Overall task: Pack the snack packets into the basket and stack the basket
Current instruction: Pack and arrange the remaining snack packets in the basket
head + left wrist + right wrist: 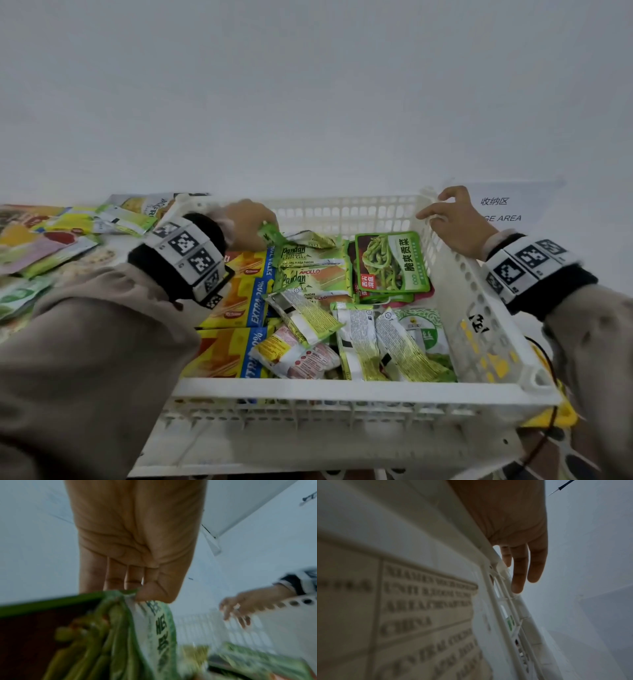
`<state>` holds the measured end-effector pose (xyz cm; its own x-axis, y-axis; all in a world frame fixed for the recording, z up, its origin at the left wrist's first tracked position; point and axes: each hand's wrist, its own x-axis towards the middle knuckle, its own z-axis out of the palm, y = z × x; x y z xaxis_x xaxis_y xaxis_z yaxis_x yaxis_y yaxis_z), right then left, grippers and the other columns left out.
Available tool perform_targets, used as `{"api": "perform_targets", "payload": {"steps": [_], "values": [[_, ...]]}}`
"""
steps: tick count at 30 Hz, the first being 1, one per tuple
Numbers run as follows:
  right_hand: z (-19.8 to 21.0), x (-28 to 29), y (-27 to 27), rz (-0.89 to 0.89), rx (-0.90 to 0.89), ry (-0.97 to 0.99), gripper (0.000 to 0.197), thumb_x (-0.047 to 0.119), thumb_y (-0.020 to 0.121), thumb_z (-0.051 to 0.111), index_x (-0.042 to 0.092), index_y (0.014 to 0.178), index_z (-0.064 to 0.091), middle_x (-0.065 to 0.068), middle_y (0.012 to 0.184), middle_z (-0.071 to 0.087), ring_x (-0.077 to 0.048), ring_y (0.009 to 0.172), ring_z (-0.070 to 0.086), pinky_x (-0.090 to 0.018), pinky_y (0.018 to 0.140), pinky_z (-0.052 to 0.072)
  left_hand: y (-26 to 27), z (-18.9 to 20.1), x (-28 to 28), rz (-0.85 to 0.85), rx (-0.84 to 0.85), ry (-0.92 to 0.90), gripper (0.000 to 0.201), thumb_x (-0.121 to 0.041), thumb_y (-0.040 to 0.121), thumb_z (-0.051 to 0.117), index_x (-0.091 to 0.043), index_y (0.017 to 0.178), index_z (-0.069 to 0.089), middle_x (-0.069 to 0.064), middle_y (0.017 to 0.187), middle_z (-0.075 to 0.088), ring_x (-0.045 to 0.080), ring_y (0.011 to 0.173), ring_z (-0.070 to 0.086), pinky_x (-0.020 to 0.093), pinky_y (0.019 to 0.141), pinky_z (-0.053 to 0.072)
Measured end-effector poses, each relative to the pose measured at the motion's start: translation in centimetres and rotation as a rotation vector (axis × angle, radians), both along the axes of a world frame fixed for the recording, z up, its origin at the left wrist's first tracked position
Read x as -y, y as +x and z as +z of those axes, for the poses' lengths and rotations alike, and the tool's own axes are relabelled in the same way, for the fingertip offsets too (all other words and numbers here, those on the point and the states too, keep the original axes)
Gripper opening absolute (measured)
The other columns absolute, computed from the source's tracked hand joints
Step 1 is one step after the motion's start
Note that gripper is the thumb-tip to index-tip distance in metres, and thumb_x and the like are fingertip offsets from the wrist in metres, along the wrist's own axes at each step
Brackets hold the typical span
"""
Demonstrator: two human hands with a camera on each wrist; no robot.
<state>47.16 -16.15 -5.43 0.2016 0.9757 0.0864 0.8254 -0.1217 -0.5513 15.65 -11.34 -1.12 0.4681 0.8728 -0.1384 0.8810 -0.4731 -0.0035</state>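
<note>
White plastic basket (pixel 370 389) is mostly packed, sitting on top of what looks like a second basket (pixel 308 442). Left hand (pixel 248 222) pinches a green snack packet (pixel 120 635) by its top edge between thumb and fingers, holding it over the basket's far-left corner, not yet dropped in. Right hand (pixel 452 219) has fingers curled over the far-right rim, steadying it.

Done: roughly ten-plus packets inside; I count three yellow wafer packs (pixel 239 301), two pandan cake packs (pixel 310 270), a green vegetable pouch (pixel 392 262), several more at the front. Exact count unclear, they overlap.

Left: a loose pile of packets (pixel 51 240) on the table at left, at least six, still outside. Stacking looks not finished.
</note>
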Motion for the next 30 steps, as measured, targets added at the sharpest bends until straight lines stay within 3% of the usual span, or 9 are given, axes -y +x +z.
{"api": "perform_targets", "payload": {"steps": [4, 8, 10, 12, 17, 21, 23, 27, 30], "values": [[0.0, 0.0, 0.0, -0.006, 0.016, -0.006, 0.03, 0.01, 0.096, 0.037, 0.013, 0.113, 0.061, -0.003, 0.137, 0.021, -0.02, 0.064, 0.05, -0.03, 0.072, 0.04, -2.0, 3.9, -0.9, 0.112, 0.289, 0.113, 0.032, -0.006, 0.084, 0.051, -0.007, 0.116, 0.057, 0.012, 0.104, 0.062, 0.022, 0.082, 0.055, 0.03, 0.066, 0.046], [0.0, 0.0, 0.0, 0.002, 0.003, 0.006, 0.03, 0.009, 0.096, 0.037, 0.011, 0.113, 0.062, -0.004, 0.138, 0.022, -0.018, 0.06, 0.047, -0.03, 0.072, 0.039, -1.9, 6.3, -1.1, 0.183, 0.68, 0.13, 0.028, 0.002, 0.083, 0.046, -0.008, 0.106, 0.057, 0.014, 0.088, 0.058, 0.031, 0.083, 0.057, 0.041, 0.075, 0.055], [0.0, 0.1, -0.1, 0.0, 0.006, 0.004, 0.03, 0.009, 0.096, 0.038, 0.011, 0.113, 0.062, -0.005, 0.139, 0.021, -0.024, 0.065, 0.049, -0.029, 0.072, 0.039, -0.5, 6.4, -0.8, 0.191, 0.844, 0.014, 0.027, 0.006, 0.083, 0.043, -0.012, 0.101, 0.052, 0.009, 0.075, 0.057, 0.025, 0.072, 0.057, 0.034, 0.059, 0.056], [0.1, 0.2, -0.2, -0.006, 0.016, -0.002, 0.03, 0.009, 0.096, 0.038, 0.011, 0.114, 0.061, -0.004, 0.139, 0.021, -0.026, 0.07, 0.05, -0.027, 0.071, 0.038, 1.7, 5.7, -0.8, 0.19, 0.889, -0.102, 0.027, 0.007, 0.084, 0.04, -0.013, 0.1, 0.047, 0.004, 0.074, 0.055, 0.019, 0.065, 0.054, 0.025, 0.047, 0.053], [0.2, 0.2, -0.2, 0.006, 0.032, -0.006, 0.031, 0.01, 0.096, 0.037, 0.013, 0.115, 0.061, -0.006, 0.139, 0.022, -0.026, 0.078, 0.052, -0.03, 0.079, 0.043, 7.7, 1.9, -1.7, 0.129, 0.796, -0.232, 0.028, 0.005, 0.086, 0.037, -0.016, 0.103, 0.045, 0.01, 0.095, 0.053, 0.024, 0.072, 0.056, 0.031, 0.052, 0.051], [0.2, 0.3, -0.2, 0.005, 0.034, -0.008, 0.031, 0.011, 0.095, 0.038, 0.013, 0.115, 0.061, -0.006, 0.139, 0.022, -0.024, 0.078, 0.051, -0.028, 0.079, 0.041, 12.1, -0.1, -1.7, -0.078, 0.52, -0.14, 0.037, 0.001, 0.091, 0.033, -0.018, 0.119, 0.047, 0.002, 0.102, 0.05, 0.013, 0.068, 0.049, 0.021, 0.053, 0.04], [0.3, 0.3, -0.2, 0.01, 0.038, -0.011, 0.03, 0.012, 0.095, 0.039, 0.013, 0.115, 0.061, -0.006, 0.139, 0.022, -0.024, 0.081, 0.051, -0.028, 0.081, 0.041, 14.0, -0.7, -1.5, -0.139, 0.447, -0.111, 0.042, 0.002, 0.091, 0.033, -0.021, 0.124, 0.045, 0.003, 0.11, 0.054, 0.016, 0.077, 0.053, 0.019, 0.054, 0.04], [0.3, 0.3, -0.3, 0.008, 0.054, -0.009, 0.031, 0.013, 0.095, 0.039, 0.014, 0.118, 0.061, -0.006, 0.139, 0.022, -0.022, 0.085, 0.048, -0.028, 0.088, 0.04, 16.8, -1.8, -0.7, -0.243, 0.3, -0.062, 0.07, 0.005, 0.084, 0.046, -0.025, 0.143, 0.023, 0.012, 0.128, 0.04, 0.027, 0.107, 0.05, 0.027, 0.078, 0.045], [0.2, 0.3, -0.3, 0.016, 0.042, -0.005, 0.032, 0.011, 0.095, 0.038, 0.013, 0.117, 0.06, -0.006, 0.138, 0.022, -0.022, 0.084, 0.049, -0.029, 0.087, 0.041, 17.6, -2.5, 0.4, -0.312, 0.194, 0.106, 0.076, -0.001, 0.081, 0.054, -0.025, 0.143, 0.019, 0.011, 0.133, 0.031, 0.029, 0.112, 0.043, 0.033, 0.085, 0.043]]}}
